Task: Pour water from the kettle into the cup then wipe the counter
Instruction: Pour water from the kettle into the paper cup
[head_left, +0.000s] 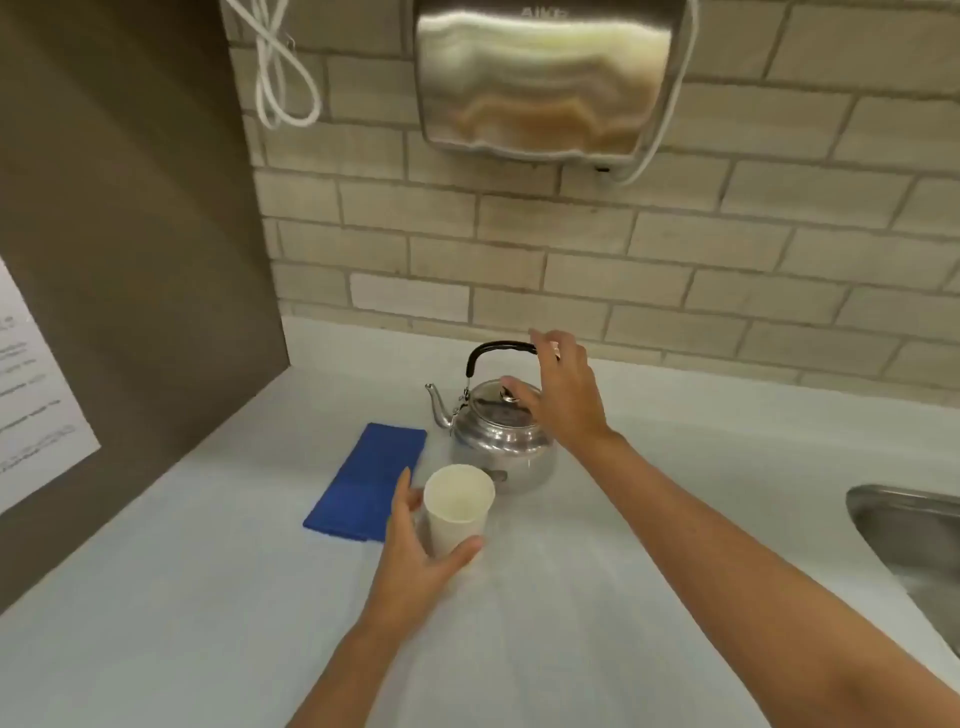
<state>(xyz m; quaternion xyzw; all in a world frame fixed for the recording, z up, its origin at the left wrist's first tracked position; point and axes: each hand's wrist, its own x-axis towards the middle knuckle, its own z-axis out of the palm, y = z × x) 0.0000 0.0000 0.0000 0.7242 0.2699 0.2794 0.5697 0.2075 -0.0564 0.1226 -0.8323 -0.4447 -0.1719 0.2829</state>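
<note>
Paper sheet with print hangs on the dark panel at the left edge, and beyond it the pale table runs back to a tiled wall. Near the back edge a folded blue cloth lies flat, its long axis running from near left to far right. Just right of it the left hand wraps thumb and fingers around a white paper cup, upright with its open mouth up. Just behind it stands the steel kettle, spout pointing left, black handle arched upright; the right hand is open, fingers spread at the handle's right end, grip not closed. A steel sink sits at the right edge.
</note>
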